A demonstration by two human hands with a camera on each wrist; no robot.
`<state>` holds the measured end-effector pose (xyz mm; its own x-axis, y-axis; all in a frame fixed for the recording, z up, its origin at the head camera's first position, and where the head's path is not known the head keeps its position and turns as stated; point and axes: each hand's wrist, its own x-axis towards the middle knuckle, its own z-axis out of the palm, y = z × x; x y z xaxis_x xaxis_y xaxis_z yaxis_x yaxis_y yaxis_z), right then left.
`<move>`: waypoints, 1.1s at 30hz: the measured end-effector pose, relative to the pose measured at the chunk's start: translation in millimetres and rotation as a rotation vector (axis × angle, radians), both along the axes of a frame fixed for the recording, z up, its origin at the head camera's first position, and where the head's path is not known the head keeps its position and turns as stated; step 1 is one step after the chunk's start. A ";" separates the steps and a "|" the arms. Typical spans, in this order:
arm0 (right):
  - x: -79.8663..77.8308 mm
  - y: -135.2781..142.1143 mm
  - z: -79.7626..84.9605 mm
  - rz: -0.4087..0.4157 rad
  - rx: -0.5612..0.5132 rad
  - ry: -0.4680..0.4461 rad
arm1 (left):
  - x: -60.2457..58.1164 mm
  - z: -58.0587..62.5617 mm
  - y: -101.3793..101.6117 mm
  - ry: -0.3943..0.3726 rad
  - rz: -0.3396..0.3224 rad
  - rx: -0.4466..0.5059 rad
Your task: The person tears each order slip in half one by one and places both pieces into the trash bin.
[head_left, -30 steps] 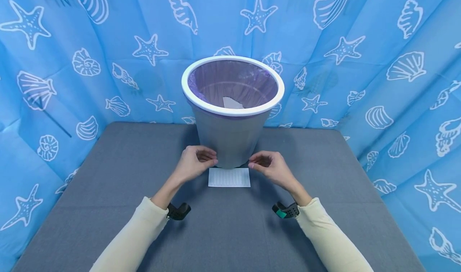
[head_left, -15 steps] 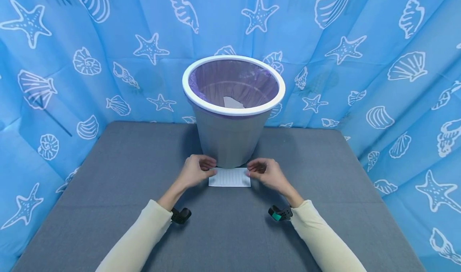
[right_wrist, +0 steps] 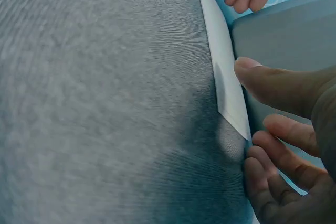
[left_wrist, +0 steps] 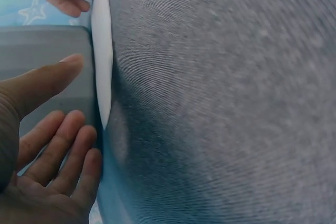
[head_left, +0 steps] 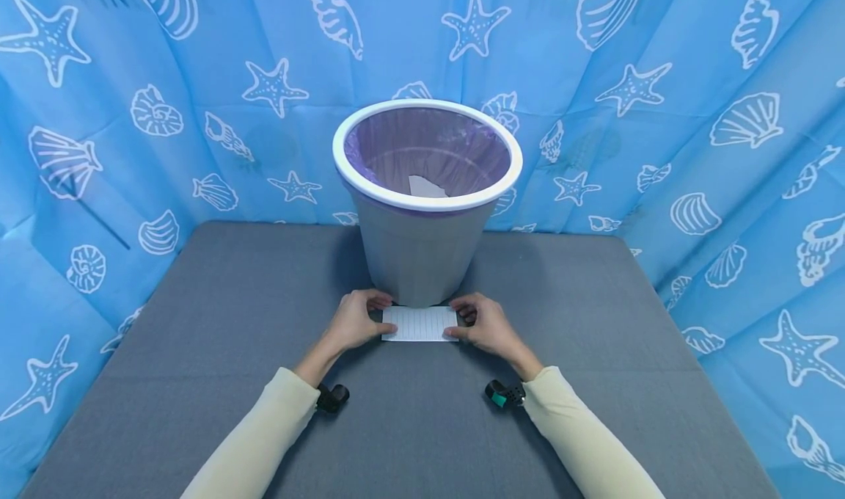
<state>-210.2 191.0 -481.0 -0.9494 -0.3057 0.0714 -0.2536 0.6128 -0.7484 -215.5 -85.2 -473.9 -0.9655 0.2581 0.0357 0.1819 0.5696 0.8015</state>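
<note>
A small white lined sheet of paper [head_left: 419, 324] lies flat on the grey cloth, right in front of a grey trash can [head_left: 422, 257]. At its left end is my left hand [head_left: 355, 321], thumb over the paper's edge and fingers loosely bent. My right hand [head_left: 487, 326] mirrors it at the right end. In the left wrist view the left thumb [left_wrist: 58, 77] stands apart from the fingers, with the paper [left_wrist: 103, 51] beyond. The right wrist view likewise has a gap between the right thumb [right_wrist: 262, 80] and fingers, above the paper [right_wrist: 228, 72].
The trash can has a white rim [head_left: 428, 204] and a purple liner [head_left: 429, 147]; a white piece [head_left: 425, 186] lies inside. A grey cloth-covered table [head_left: 422, 425] spreads below. Behind and at the sides hangs a blue curtain [head_left: 396, 37] with shells and starfish.
Both hands have come down and toward me from beside the trash can's base to the two ends of the paper. The paper and the trash can stay in place.
</note>
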 end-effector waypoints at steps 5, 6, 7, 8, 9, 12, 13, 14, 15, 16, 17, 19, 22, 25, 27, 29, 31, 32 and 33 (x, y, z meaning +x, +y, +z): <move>0.4 -4.6 -1.3 -0.006 0.070 0.012 | -1.0 -4.1 -0.7 0.000 0.002 -0.056; 0.4 -5.6 -1.3 -0.009 0.079 0.009 | -0.8 -4.7 -0.8 -0.002 0.001 -0.064; 0.4 -6.4 -1.1 -0.010 0.088 0.007 | -1.0 -5.7 -1.1 -0.008 -0.002 -0.073; 0.3 -7.3 -1.0 -0.010 0.099 0.005 | -1.2 -6.6 -1.1 -0.010 -0.005 -0.082; 0.3 -8.1 -0.9 -0.009 0.109 0.003 | -1.3 -7.3 -1.0 -0.015 -0.008 -0.091; -0.9 -10.0 -1.8 0.000 0.143 0.000 | -1.3 -8.2 -0.2 -0.019 -0.014 -0.115; -1.3 -10.6 -1.9 0.005 0.153 0.001 | -1.3 -8.1 0.3 -0.018 -0.016 -0.121; -1.5 -11.1 -2.1 0.009 0.164 0.000 | -1.2 -7.9 0.7 -0.013 -0.018 -0.125; -1.6 -11.5 -2.0 0.015 0.174 0.003 | -1.3 -7.8 1.0 -0.012 -0.021 -0.126; -1.7 -11.8 -2.1 0.021 0.183 0.004 | -1.0 -7.4 1.2 -0.008 -0.025 -0.127; -1.5 -12.5 -1.3 0.025 0.187 0.003 | -1.0 -7.1 1.4 -0.008 -0.028 -0.126; -1.1 -13.3 0.4 0.032 0.195 0.004 | -0.8 -6.6 1.7 -0.009 -0.031 -0.123; -0.6 -14.2 2.8 0.042 0.200 0.012 | -0.1 -5.3 2.4 -0.015 -0.031 -0.130; -0.1 -14.5 4.1 0.046 0.203 0.015 | 0.5 -4.1 3.4 -0.016 -0.037 -0.138; 0.1 -14.3 4.0 0.042 0.202 0.013 | 0.8 -3.8 4.0 -0.014 -0.042 -0.142; 0.3 -14.1 3.7 0.037 0.190 0.005 | 1.1 -3.8 4.5 -0.012 -0.047 -0.139; 0.5 -14.1 3.5 0.033 0.172 -0.001 | 1.1 -4.3 5.0 -0.007 -0.048 -0.136; 0.6 -14.1 3.5 0.033 0.158 -0.007 | 0.9 -4.6 5.3 -0.006 -0.049 -0.132; 0.6 -14.2 3.5 0.032 0.139 -0.013 | 0.7 -5.0 5.4 -0.004 -0.052 -0.127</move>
<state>-209.6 176.8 -477.5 -0.9395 -0.3424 0.0135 -0.2656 0.7027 -0.6600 -214.8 -79.8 -478.8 -0.9506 0.3103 -0.0042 0.2111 0.6565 0.7242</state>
